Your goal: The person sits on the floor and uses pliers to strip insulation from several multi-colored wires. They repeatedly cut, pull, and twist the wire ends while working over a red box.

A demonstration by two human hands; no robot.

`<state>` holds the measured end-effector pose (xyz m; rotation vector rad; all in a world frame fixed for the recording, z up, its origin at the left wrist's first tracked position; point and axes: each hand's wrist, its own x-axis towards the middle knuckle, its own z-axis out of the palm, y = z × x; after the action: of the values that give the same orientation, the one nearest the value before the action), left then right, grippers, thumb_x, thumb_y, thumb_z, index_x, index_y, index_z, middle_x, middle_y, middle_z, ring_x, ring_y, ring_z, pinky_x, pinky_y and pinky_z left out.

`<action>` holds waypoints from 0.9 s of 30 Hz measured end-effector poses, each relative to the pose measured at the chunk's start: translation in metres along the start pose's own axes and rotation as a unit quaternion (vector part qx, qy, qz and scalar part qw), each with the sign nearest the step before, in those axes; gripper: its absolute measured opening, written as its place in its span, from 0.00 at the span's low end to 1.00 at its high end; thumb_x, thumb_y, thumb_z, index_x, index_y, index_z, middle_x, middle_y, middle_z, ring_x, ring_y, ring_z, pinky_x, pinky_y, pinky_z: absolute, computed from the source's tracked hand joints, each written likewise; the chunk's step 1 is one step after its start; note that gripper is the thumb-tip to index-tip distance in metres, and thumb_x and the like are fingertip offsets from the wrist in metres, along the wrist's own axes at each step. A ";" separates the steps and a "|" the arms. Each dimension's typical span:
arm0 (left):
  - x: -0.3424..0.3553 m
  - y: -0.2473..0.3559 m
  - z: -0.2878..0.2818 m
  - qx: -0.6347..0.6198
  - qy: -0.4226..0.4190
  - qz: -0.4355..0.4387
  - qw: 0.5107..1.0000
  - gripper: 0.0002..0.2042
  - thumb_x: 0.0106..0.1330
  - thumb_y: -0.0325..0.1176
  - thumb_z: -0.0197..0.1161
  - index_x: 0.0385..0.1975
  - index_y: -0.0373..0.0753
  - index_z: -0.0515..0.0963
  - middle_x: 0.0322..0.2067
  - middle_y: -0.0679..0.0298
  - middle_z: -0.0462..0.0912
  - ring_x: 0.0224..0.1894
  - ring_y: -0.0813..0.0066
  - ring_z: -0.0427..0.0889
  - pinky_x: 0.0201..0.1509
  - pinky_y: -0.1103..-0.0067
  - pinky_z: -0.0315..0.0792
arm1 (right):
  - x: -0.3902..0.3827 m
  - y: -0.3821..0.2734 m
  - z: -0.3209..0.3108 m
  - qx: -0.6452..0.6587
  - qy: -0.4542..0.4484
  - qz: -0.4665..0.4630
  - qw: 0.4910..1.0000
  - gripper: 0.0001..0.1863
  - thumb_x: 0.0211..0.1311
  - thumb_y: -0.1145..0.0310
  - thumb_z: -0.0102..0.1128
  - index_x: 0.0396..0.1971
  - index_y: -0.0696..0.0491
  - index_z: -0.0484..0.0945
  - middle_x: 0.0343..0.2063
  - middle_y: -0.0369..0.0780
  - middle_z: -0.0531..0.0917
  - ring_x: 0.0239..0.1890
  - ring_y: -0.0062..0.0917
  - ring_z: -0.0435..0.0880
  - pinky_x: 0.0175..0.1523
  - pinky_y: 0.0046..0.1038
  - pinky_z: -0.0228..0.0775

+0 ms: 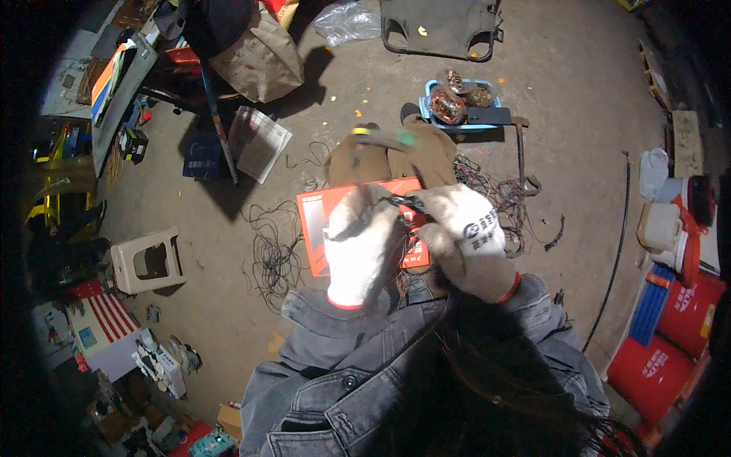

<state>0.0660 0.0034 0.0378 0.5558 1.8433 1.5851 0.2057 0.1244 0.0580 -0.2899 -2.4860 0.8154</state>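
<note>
My left hand [356, 240], in a white work glove with a red cuff, closes its fingers on one end of a short black wire bundle [407, 202]. The other end is pinched in my right hand [464, 232], gloved alike with dark print on its back. Both hands hover close together over a flat red-orange box [312, 221] on my lap, which they partly cover. Thin wires hang below the fingers. Across my knees shows a blurred dark strip [384, 139] with yellow and green parts; its kind is unclear.
Tangled wires [276, 255] lie left of my legs, with another tangle [499, 206] to the right. Ahead sits a blue basin [457, 126] holding bags and a dark phone-like slab [489, 116]. A beige stool [145, 261] lies left; red drums [651, 373] stand right.
</note>
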 end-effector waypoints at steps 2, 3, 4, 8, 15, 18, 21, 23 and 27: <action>0.003 0.004 -0.007 -0.174 -0.015 -0.112 0.978 0.02 0.69 0.24 0.61 0.37 0.35 0.81 0.30 0.67 0.81 0.31 0.79 0.79 0.34 0.80 0.74 | -0.001 0.000 0.001 0.020 0.039 0.102 0.994 0.25 0.48 0.60 0.76 0.46 0.56 0.83 0.42 0.47 0.87 0.42 0.44 0.86 0.47 0.44 0.77; 0.004 0.006 -0.009 -0.174 -0.017 -0.099 0.980 0.04 0.70 0.26 0.62 0.41 0.37 0.82 0.29 0.68 0.82 0.28 0.80 0.80 0.31 0.82 0.74 | -0.002 0.000 0.001 0.037 0.050 0.129 0.990 0.26 0.48 0.63 0.76 0.48 0.56 0.83 0.43 0.47 0.86 0.42 0.44 0.86 0.49 0.42 0.77; 0.007 0.007 -0.013 -0.160 -0.028 -0.130 0.978 0.04 0.70 0.26 0.62 0.41 0.38 0.82 0.28 0.69 0.81 0.27 0.81 0.79 0.30 0.83 0.73 | -0.003 0.001 0.002 0.046 0.046 0.158 0.985 0.27 0.49 0.66 0.76 0.51 0.57 0.82 0.44 0.47 0.86 0.43 0.43 0.85 0.50 0.40 0.77; 0.009 0.008 -0.017 -0.178 -0.063 -0.178 0.966 0.06 0.70 0.28 0.64 0.42 0.35 0.83 0.31 0.67 0.84 0.28 0.81 0.78 0.30 0.83 0.70 | 0.002 0.003 0.007 0.007 0.041 0.113 0.993 0.35 0.45 0.63 0.81 0.57 0.54 0.81 0.45 0.46 0.85 0.48 0.41 0.84 0.55 0.40 0.76; 0.007 0.008 -0.024 -0.114 -0.143 -0.179 0.967 0.09 0.67 0.27 0.67 0.46 0.37 0.83 0.24 0.75 0.78 0.17 0.87 0.68 0.20 0.86 0.60 | 0.013 0.006 0.014 0.009 0.034 0.002 0.999 0.19 0.54 0.65 0.69 0.48 0.46 0.87 0.36 0.40 0.87 0.40 0.38 0.85 0.46 0.41 0.74; 0.008 0.009 -0.031 -0.214 -0.183 -0.230 0.931 0.11 0.69 0.26 0.64 0.50 0.33 0.82 0.25 0.72 0.79 0.20 0.88 0.69 0.22 0.85 0.60 | 0.013 0.012 0.013 -0.011 0.055 0.010 0.998 0.15 0.53 0.67 0.69 0.43 0.47 0.88 0.36 0.38 0.87 0.39 0.37 0.86 0.45 0.39 0.75; 0.009 0.010 -0.031 -0.241 -0.226 -0.237 0.913 0.14 0.69 0.25 0.61 0.53 0.32 0.80 0.25 0.72 0.78 0.21 0.88 0.70 0.23 0.85 0.60 | 0.010 0.017 0.010 -0.059 0.098 -0.026 0.993 0.10 0.53 0.74 0.71 0.38 0.54 0.87 0.33 0.43 0.86 0.37 0.37 0.86 0.44 0.37 0.77; 0.008 0.009 -0.027 -0.225 -0.225 -0.229 0.920 0.15 0.70 0.26 0.60 0.55 0.32 0.80 0.26 0.71 0.79 0.23 0.87 0.71 0.25 0.85 0.63 | 0.007 0.013 0.010 0.029 0.111 0.101 0.988 0.09 0.55 0.77 0.68 0.37 0.56 0.86 0.34 0.42 0.86 0.37 0.33 0.86 0.44 0.33 0.77; 0.007 -0.005 -0.019 -0.163 -0.171 -0.180 0.955 0.15 0.72 0.27 0.59 0.56 0.33 0.81 0.31 0.68 0.82 0.28 0.84 0.76 0.32 0.83 0.69 | 0.007 -0.005 0.007 0.219 0.158 0.277 0.922 0.06 0.59 0.79 0.63 0.36 0.58 0.84 0.34 0.39 0.85 0.36 0.20 0.83 0.43 0.26 0.75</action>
<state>0.0481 -0.0068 0.0331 0.2981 1.3034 1.3999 0.1956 0.1196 0.0590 -0.9041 -1.8632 1.3928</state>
